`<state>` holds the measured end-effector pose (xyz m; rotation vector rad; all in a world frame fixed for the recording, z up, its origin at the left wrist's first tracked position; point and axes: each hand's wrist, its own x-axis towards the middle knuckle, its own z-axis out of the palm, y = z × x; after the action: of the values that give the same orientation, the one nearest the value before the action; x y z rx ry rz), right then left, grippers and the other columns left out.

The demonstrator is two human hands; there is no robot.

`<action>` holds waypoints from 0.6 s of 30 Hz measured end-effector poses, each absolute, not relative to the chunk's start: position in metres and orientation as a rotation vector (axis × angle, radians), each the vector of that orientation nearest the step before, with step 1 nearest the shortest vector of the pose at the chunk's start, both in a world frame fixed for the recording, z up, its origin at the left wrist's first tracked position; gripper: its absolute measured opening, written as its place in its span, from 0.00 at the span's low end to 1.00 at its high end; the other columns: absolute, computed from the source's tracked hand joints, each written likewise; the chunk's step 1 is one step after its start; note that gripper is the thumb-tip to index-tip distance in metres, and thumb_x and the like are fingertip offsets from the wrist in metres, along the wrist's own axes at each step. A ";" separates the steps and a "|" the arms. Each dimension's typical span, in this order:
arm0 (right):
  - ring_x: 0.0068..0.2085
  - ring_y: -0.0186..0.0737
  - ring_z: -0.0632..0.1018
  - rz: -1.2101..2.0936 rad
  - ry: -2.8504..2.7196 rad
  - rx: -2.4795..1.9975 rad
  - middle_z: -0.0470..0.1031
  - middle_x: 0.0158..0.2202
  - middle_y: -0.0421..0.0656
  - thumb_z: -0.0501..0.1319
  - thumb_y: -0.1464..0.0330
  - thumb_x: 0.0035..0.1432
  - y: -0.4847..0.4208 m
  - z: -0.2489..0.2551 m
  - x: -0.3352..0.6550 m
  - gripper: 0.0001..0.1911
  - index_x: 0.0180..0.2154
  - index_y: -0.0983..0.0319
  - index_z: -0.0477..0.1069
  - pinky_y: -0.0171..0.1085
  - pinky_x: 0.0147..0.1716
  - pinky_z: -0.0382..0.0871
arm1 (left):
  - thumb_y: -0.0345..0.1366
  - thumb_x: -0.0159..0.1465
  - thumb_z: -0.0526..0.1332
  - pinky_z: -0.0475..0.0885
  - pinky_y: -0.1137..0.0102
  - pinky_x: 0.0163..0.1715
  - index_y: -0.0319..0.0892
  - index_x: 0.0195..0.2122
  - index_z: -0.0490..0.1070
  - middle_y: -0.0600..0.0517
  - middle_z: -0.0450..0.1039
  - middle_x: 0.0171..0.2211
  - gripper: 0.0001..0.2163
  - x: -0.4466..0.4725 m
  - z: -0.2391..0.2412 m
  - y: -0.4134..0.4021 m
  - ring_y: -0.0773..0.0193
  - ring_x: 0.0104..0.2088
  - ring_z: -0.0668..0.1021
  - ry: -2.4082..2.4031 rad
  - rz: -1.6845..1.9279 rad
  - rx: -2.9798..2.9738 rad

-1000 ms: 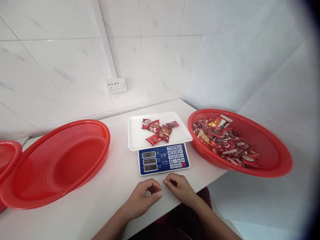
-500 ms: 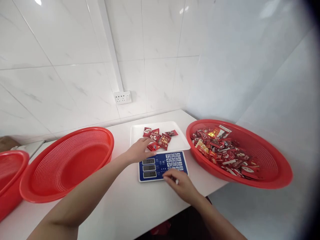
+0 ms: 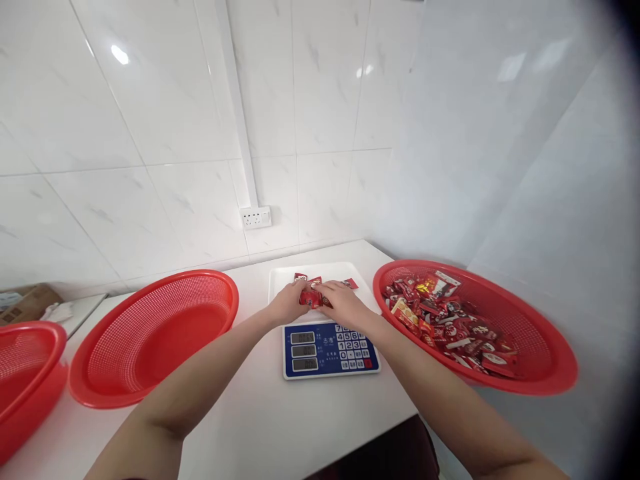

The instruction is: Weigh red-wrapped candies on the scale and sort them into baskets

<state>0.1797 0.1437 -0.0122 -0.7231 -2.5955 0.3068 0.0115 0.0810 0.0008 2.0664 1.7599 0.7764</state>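
Note:
Small red snack packets (image 3: 312, 299) lie bunched on the white weighing tray (image 3: 280, 275) of a digital scale (image 3: 327, 369). My left hand (image 3: 289, 304) curls around the left side of the bunch, with its fingers on the packets. From the right, my right hand (image 3: 345, 306) closes over the same bunch, its fingertips near those of the left. Some packets are partly hidden under the fingers. One more packet (image 3: 351, 283) shows behind my right hand. The blue panel with its displays and number keys faces me, partly covered by my right wrist.
A large red basket (image 3: 545, 360) holding many wrapped snacks stands to the right, overhanging the table edge. On the left is a red perforated basket (image 3: 200, 293), with another red basket (image 3: 30, 393) beside it. A cardboard box (image 3: 33, 303) sits at the far left. A tiled wall with a socket (image 3: 256, 217) rises behind.
My right hand has moved from below the keypad up onto the tray. Both hands now gather the packets, which were spread out before. The view has tilted slightly upward.

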 end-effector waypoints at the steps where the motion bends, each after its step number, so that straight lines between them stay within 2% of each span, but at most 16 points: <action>1: 0.53 0.48 0.66 0.329 -2.595 -0.702 0.68 0.52 0.51 0.60 0.68 0.53 0.144 -0.012 0.177 0.24 0.52 0.65 0.65 0.46 0.52 0.58 | 0.25 0.50 0.58 0.67 0.65 0.37 0.42 0.37 0.65 0.51 0.70 0.36 0.13 0.011 0.004 0.079 0.58 0.38 0.73 1.745 0.814 2.057; 5: 0.47 0.45 0.71 0.579 -2.489 -0.715 0.72 0.46 0.49 0.59 0.66 0.54 0.143 -0.006 0.170 0.21 0.50 0.63 0.66 0.43 0.47 0.62 | 0.22 0.50 0.55 0.67 0.65 0.39 0.44 0.39 0.65 0.52 0.69 0.40 0.16 0.009 0.012 0.070 0.60 0.39 0.72 1.673 0.951 1.997; 10: 0.34 0.37 0.74 0.956 -2.306 -0.759 0.75 0.33 0.40 0.59 0.65 0.53 0.140 0.011 0.169 0.12 0.40 0.62 0.70 0.37 0.35 0.66 | 0.30 0.54 0.60 0.70 0.66 0.39 0.44 0.47 0.60 0.48 0.67 0.45 0.19 0.002 0.015 0.067 0.62 0.40 0.73 1.605 1.093 1.856; 14: 0.31 0.35 0.74 1.149 -2.237 -0.702 0.74 0.31 0.40 0.60 0.67 0.50 0.140 0.018 0.165 0.11 0.37 0.63 0.69 0.35 0.32 0.66 | 0.34 0.57 0.59 0.72 0.67 0.36 0.41 0.43 0.64 0.48 0.72 0.39 0.12 -0.005 0.019 0.070 0.63 0.37 0.76 1.560 1.069 1.779; 18: 0.32 0.36 0.75 1.295 -2.183 -0.641 0.74 0.32 0.41 0.59 0.66 0.52 0.143 0.019 0.163 0.15 0.43 0.63 0.67 0.36 0.32 0.68 | 0.35 0.58 0.58 0.73 0.68 0.34 0.41 0.43 0.63 0.50 0.74 0.36 0.12 -0.016 0.031 0.062 0.64 0.33 0.77 1.635 1.042 1.751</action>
<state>0.1626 0.1435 0.0191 -0.6409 -2.1830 1.2951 -0.0163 0.0625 0.0309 1.7514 1.6354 1.0424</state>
